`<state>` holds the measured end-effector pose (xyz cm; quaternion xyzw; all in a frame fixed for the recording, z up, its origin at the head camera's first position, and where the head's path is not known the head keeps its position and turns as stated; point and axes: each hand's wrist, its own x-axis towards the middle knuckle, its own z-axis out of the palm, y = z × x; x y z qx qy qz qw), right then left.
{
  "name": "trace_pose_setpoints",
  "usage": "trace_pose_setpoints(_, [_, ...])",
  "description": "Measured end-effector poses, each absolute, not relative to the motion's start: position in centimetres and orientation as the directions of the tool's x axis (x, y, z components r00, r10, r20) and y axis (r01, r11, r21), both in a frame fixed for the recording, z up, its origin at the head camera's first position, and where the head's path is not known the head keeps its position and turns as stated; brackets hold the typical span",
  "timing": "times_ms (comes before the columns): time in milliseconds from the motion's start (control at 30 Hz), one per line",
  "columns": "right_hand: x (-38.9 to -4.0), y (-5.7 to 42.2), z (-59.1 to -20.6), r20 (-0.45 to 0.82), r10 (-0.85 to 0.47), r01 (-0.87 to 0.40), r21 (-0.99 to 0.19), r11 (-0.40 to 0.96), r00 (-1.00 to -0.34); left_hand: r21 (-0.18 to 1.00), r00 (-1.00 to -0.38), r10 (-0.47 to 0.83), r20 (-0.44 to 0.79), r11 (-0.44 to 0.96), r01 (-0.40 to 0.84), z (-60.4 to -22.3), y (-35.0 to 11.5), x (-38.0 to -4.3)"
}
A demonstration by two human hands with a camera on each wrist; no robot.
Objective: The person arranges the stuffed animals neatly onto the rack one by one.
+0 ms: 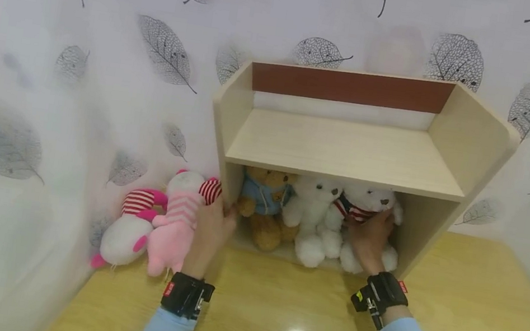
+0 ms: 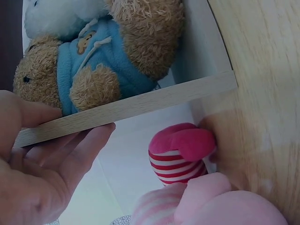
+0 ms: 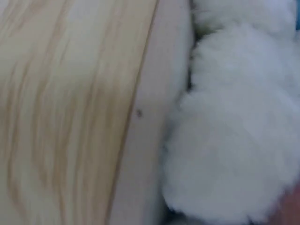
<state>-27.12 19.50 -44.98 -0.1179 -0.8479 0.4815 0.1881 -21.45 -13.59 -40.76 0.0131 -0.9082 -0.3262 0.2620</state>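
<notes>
Shelved: three bears (image 1: pixel 308 217) | Unshelved: two plush toys (image 1: pixel 170 237) | Left hand (image 1: pixel 209 231): fingers pinching side panel (image 2: pixel 164 96) | Right hand (image 1: pixel 369 239): touching scarfed bear (image 1: pixel 368 194), finger closure indeterminate

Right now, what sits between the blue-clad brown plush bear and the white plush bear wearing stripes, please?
The head view shows another white plush bear there.

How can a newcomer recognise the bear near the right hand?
Find the pale shelf on the table. In its lower compartment, the bear sits at the right end, partly behind the right hand. Unlike the plain white bear beside it, it wears a striped cloth.
</notes>
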Motion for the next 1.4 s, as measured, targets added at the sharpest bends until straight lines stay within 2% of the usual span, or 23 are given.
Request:
trace_pose_setpoints(100, [-25.8,20.2,-44.7,0.185,0.3,0.019,-0.823,0.567,-0.936,0.605,-0.864,-0.199,0.462,0.783,0.143,-41.1,-13.2,-21.2])
trace_pose_setpoints(167, [-24.4,20.5,-44.4,0.21,0.219,-0.015,-0.754,0.657,-0.953,0.611,-0.862,-0.203,0.464,0.778,0.146,-41.1,-13.0,-21.2])
trace_pose_setpoints(200, [-23.6,20.5,-44.4,0.278,0.174,-0.072,-0.693,0.717,-0.945,0.617,-0.869,-0.202,0.452,0.774,0.142,-41.1,-12.9,-21.1])
trace_pose_setpoints(267, [-22.0,20.4,-44.2,0.326,0.101,-0.107,-0.563,0.819,-0.94,0.63,-0.882,-0.205,0.423,0.766,0.124,-41.1,-13.0,-21.1])
trace_pose_setpoints(400, [-19.9,20.2,-44.3,0.399,0.009,-0.147,-0.357,0.922,-0.917,0.636,-0.885,-0.208,0.416,0.762,0.119,-41.0,-13.0,-21.2])
trace_pose_setpoints(433, [-19.7,20.1,-44.2,0.36,0.0,-0.134,-0.348,0.928,-0.933,0.629,-0.878,-0.209,0.43,0.767,0.126,-41.0,-13.1,-21.2])
trace_pose_setpoints(667, [-19.5,20.2,-45.1,0.413,-0.057,-0.178,-0.261,0.949,-0.909,0.618,-0.855,-0.196,0.48,0.767,0.171,-41.3,-13.1,-21.5])
trace_pose_setpoints(967, [-21.2,20.9,-46.4,0.594,-0.126,-0.229,-0.101,0.968,-0.794,0.613,-0.837,-0.189,0.513,0.763,0.204,-41.4,-13.1,-21.4])
trace_pose_setpoints(1033, [-21.7,21.1,-46.5,0.598,-0.129,-0.225,-0.088,0.97,-0.791,0.616,-0.841,-0.19,0.506,0.762,0.198,-41.4,-13.1,-21.3])
trace_pose_setpoints(1100, [-22.1,21.1,-46.4,0.569,-0.117,-0.212,-0.103,0.972,-0.814,0.619,-0.845,-0.193,0.499,0.762,0.191,-41.3,-13.1,-21.3])
trace_pose_setpoints(1300, [-22.3,21.1,-45.5,0.331,-0.075,-0.165,-0.255,0.953,-0.941,0.6,-0.832,-0.2,0.518,0.778,0.187,-41.4,-13.1,-21.4])
trace_pose_setpoints(1400, [-21.5,21.4,-44.9,0.296,-0.088,-0.177,-0.29,0.941,-0.951,0.591,-0.824,-0.196,0.532,0.783,0.195,-41.5,-13.2,-21.5])
